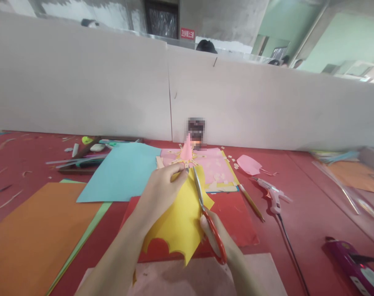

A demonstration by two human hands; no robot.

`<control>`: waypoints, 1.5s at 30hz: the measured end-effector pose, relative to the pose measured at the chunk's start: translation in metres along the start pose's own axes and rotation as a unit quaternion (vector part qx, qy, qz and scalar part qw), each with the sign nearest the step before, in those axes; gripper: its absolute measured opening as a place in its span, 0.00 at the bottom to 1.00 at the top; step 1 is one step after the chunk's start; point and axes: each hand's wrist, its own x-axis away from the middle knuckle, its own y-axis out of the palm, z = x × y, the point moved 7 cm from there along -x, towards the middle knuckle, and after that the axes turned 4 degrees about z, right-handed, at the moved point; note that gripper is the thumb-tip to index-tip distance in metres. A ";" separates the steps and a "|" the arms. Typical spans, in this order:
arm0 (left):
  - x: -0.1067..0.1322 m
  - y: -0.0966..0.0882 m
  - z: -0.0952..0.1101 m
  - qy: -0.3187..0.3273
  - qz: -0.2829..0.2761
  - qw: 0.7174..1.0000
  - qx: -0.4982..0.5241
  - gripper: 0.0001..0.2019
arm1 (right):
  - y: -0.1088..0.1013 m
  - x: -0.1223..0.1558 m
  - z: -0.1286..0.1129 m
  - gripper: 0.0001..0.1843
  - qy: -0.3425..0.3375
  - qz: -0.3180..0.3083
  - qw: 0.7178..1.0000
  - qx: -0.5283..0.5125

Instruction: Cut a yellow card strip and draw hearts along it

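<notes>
My left hand [159, 191] is closed on the upper edge of a yellow paper sheet [180, 224], pinching it near its top. The sheet's lower edge is cut into scallops. My right hand [219, 238] grips red-handled scissors [205, 209]; their metal blades point up and away along the right edge of the yellow paper. Both hands hover over a red paper sheet [236, 222]. Just beyond stands a small pink paper cone [186, 151] on a yellow star shape with wooden sticks, on pink paper [214, 164].
A light blue sheet [121, 172] and an orange sheet [32, 234] lie to the left. A white glue gun [271, 193] with its black cord, a pencil [251, 202] and a pink scrap [249, 164] lie to the right. A magenta tool [353, 263] sits at the lower right. A beige partition wall [112, 90] closes the back.
</notes>
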 end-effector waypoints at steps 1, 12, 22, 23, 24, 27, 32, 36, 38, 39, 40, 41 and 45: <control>0.000 0.000 0.000 0.001 0.000 1.000 0.001 0.12 | 0.001 0.000 0.000 0.25 0.006 -0.002 1.000 -0.002; -0.001 0.000 0.002 0.002 0.011 1.000 0.000 0.11 | -0.002 0.005 -0.002 0.28 0.036 0.022 0.999 0.003; -0.001 0.001 0.001 0.009 0.013 1.000 -0.002 0.11 | -0.002 0.003 0.012 0.27 0.051 0.016 0.999 0.000; -0.001 0.000 0.001 0.009 0.013 1.000 -0.002 0.11 | -0.002 0.003 0.012 0.27 0.052 0.014 0.999 0.001; -0.001 0.000 0.001 0.010 0.014 1.000 -0.001 0.11 | -0.002 0.003 0.011 0.28 0.054 0.011 0.998 0.001; -0.001 0.000 0.002 0.012 0.016 1.000 0.003 0.11 | 0.001 0.003 0.007 0.29 0.060 0.000 0.998 -0.001; -0.001 0.001 0.001 0.013 0.012 1.000 0.006 0.10 | 0.002 0.002 0.003 0.30 0.059 -0.004 0.998 0.000; 0.000 0.000 0.002 0.019 0.011 1.000 0.004 0.12 | 0.000 0.002 0.006 0.30 0.062 0.006 0.998 0.000; 0.000 -0.001 0.003 0.026 0.010 1.000 0.006 0.13 | -0.001 0.003 0.006 0.28 0.060 0.011 0.998 0.001; 0.000 -0.001 0.004 0.030 0.009 0.999 0.008 0.13 | -0.001 0.003 0.005 0.28 0.058 0.011 0.998 0.000; 0.000 -0.001 0.005 0.034 0.008 0.999 0.009 0.13 | -0.001 0.003 0.005 0.27 0.058 0.011 0.998 0.001; 0.001 -0.001 0.005 0.036 0.007 0.999 0.009 0.13 | -0.001 0.003 0.005 0.27 0.059 0.012 0.998 0.002; 0.001 -0.002 0.005 0.037 0.012 0.999 0.005 0.13 | -0.001 0.003 0.004 0.26 0.064 0.015 0.998 0.010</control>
